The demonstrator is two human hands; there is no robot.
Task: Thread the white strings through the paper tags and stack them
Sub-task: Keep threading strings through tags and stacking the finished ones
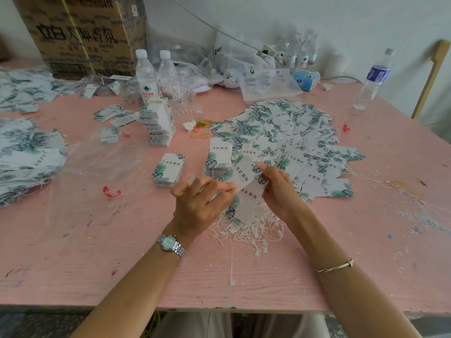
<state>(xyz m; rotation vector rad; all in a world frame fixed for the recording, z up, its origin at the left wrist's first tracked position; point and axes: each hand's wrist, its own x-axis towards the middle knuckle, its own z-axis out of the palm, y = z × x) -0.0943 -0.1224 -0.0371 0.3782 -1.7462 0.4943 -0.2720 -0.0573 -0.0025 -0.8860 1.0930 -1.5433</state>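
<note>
1. The pink surface (73, 264) had its near edge running across the bottom of the view, and both forearms crossed it; its right edge slanted away past a wooden frame (429, 76); its far side met a white wall.
2. Open room lay in the near left quarter, in front of a clear plastic bag (97, 162); more lay in the near right quarter beyond the right forearm, where only specks and scraps were scattered.
3. The left hand (202, 203), fingers curled, pinched the left edge of two paper tags (245, 175) between thumb and forefinger; whether a string sat in that pinch could not be told.
4. The right hand (278, 191) pinched the same two tags at their leaf-printed ends, so that they were fanned apart just above the surface.
5. A tangle of white strings (246, 228) lay under the held tags, between the two wrists; they were too many to count.
6. Three neat stacks stood beyond the hands: a low stack (168, 170); a second stack (218, 162) touching the loose heap (292, 132) that spread to its right; a tall stack (158, 123) further back.
7. Two more heaps lay at the left edge: a near heap (24, 154) and a far heap (22, 89).
8. Two capped bottles (146, 76) stood side by side behind the tall stack; one lone bottle (373, 79) stood near the right edge; a blurred cluster by the wall could not be counted.
9. One cardboard box (80, 32) filled the far left corner.
</note>
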